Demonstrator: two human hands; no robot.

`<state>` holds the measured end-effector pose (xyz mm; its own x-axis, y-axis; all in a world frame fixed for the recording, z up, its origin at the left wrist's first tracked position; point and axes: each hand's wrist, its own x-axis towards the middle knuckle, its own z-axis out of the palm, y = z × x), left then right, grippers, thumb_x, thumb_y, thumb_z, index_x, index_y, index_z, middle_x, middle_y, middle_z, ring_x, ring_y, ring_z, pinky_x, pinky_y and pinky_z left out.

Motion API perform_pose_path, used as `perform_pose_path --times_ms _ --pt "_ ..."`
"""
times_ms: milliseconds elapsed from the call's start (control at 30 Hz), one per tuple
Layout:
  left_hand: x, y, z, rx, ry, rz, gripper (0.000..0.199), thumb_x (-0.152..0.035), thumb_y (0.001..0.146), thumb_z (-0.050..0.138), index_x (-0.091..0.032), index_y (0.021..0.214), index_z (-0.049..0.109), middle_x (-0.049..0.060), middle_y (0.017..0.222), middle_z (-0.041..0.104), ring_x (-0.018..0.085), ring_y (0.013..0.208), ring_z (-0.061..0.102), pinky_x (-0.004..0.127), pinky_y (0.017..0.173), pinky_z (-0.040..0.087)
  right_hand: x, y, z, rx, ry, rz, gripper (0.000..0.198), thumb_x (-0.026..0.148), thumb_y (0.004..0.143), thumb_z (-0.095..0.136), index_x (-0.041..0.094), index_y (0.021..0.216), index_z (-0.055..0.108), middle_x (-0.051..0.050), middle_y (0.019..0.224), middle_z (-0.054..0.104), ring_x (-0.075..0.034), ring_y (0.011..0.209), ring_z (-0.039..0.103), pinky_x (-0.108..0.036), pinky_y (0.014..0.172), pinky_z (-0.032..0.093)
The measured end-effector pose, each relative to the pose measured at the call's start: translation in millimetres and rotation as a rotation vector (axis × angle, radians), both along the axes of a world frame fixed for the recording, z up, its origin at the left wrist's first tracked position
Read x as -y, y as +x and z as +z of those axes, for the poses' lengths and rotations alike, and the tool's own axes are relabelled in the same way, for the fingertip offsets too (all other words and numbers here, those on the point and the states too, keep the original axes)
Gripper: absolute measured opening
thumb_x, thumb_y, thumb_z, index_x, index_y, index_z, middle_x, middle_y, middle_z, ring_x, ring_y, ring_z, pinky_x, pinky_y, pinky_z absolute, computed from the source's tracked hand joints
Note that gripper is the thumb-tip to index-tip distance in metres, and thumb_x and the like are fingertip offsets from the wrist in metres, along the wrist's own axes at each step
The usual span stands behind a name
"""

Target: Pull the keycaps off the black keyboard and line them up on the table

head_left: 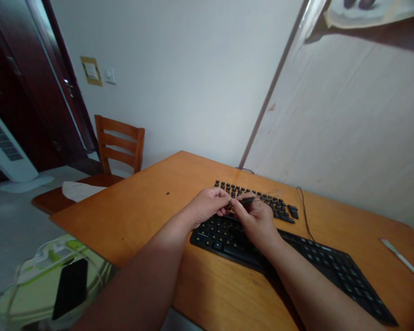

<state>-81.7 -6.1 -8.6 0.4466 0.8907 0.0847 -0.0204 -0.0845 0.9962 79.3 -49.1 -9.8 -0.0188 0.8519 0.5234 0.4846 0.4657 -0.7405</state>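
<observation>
Over the black keyboard [317, 250], my two hands meet fingertip to fingertip. My right hand [257, 218] is closed around a wire keycap puller [247, 201], with its dark handle between the fingers and thin wire loops sticking out to the right. My left hand [210, 207] is pinched closed beside it; whatever it grips is too small and hidden to name. Bare switches show on the keyboard's left part, below the left hand. Loose black keycaps [279, 209] stand in rows on the table behind the keyboard, partly hidden by my hands.
One small dark keycap [168, 193] lies apart on the wooden table [152, 216]. A cable [305, 214] runs from the keyboard's back edge. A white-handled brush [403, 259] lies at the right. Below the left edge, a phone [71, 287] rests on a pale green surface; a chair [120, 142] stands beyond.
</observation>
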Motion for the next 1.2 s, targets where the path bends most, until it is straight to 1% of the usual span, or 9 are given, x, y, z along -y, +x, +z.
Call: perform_pose_path --times_ms 133,267,467,633,767,900,1067,1133,1200 --pt "-2 0 -3.5 0.024 0.007 0.018 0.015 -0.030 0.079 0.063 -0.015 0.084 0.060 -0.001 0.069 0.061 0.007 0.058 0.056 0.020 0.060 0.046 0 -1 -1 0.062 0.035 0.010 0.025 0.040 0.089 0.057 0.018 0.080 0.065 -0.006 0.082 0.067 -0.017 0.071 0.062 -0.028 0.066 0.048" --pt "-2 -1 -3.4 0.038 0.004 0.045 0.016 -0.029 0.079 0.064 -0.016 0.084 0.059 -0.001 0.069 0.062 0.008 0.059 0.057 0.021 0.061 0.046 1 -3 0 0.043 0.043 -0.033 0.018 0.035 0.088 0.058 0.019 0.086 0.064 -0.003 0.076 0.066 -0.016 0.064 0.060 -0.027 0.064 0.047" --pt "0 -1 0.5 0.053 -0.028 0.072 0.014 -0.026 0.078 0.065 -0.016 0.083 0.057 0.000 0.067 0.064 0.008 0.059 0.058 0.020 0.060 0.045 0 -4 1 -0.002 0.022 -0.053 0.016 0.033 0.087 0.057 0.019 0.084 0.063 -0.001 0.073 0.064 -0.016 0.064 0.060 -0.027 0.064 0.046" --pt "-1 -3 2.1 0.101 -0.052 0.119 0.013 -0.026 0.079 0.065 -0.016 0.082 0.058 0.001 0.068 0.065 0.007 0.057 0.058 0.019 0.059 0.045 -3 3 2 -0.031 -0.045 -0.085 0.027 0.041 0.090 0.053 0.018 0.080 0.062 -0.001 0.068 0.062 -0.016 0.060 0.058 -0.027 0.062 0.044" --pt "-2 -3 2.5 0.151 -0.074 0.115 0.014 -0.026 0.079 0.067 -0.015 0.084 0.059 0.001 0.071 0.065 0.008 0.062 0.062 0.019 0.061 0.046 -8 9 5 0.011 0.002 -0.142 0.041 0.047 0.094 0.045 0.017 0.071 0.062 -0.004 0.070 0.062 -0.018 0.068 0.058 -0.029 0.066 0.043" --pt "-1 -2 2.7 0.181 -0.101 0.130 0.012 -0.021 0.078 0.067 -0.014 0.084 0.060 0.003 0.079 0.065 0.012 0.071 0.067 0.022 0.066 0.049 -12 13 3 0.073 0.034 -0.126 0.035 0.041 0.095 0.043 0.017 0.086 0.067 -0.007 0.083 0.068 -0.021 0.082 0.062 -0.032 0.076 0.045" --pt "0 -1 2.7 0.181 -0.143 0.113 0.008 -0.014 0.078 0.062 -0.014 0.086 0.060 0.004 0.080 0.066 0.013 0.073 0.068 0.024 0.069 0.050 -13 13 1 0.142 0.067 -0.066 0.030 0.028 0.092 0.044 0.017 0.106 0.068 -0.008 0.105 0.070 -0.022 0.098 0.063 -0.035 0.088 0.045" --pt "0 -1 2.2 0.175 -0.144 0.096 0.009 -0.013 0.078 0.061 -0.014 0.087 0.060 0.004 0.078 0.067 0.012 0.071 0.067 0.022 0.068 0.050 -11 12 2 0.169 0.067 -0.065 0.029 0.027 0.089 0.047 0.018 0.107 0.068 -0.007 0.104 0.071 -0.022 0.096 0.064 -0.034 0.087 0.046" --pt "0 -1 1.8 0.161 -0.137 0.076 0.009 -0.013 0.078 0.061 -0.014 0.088 0.060 0.004 0.075 0.066 0.010 0.068 0.066 0.021 0.066 0.049 -9 10 4 0.204 0.028 -0.066 0.029 0.028 0.086 0.053 0.018 0.110 0.067 -0.004 0.091 0.072 -0.019 0.080 0.064 -0.031 0.076 0.048"
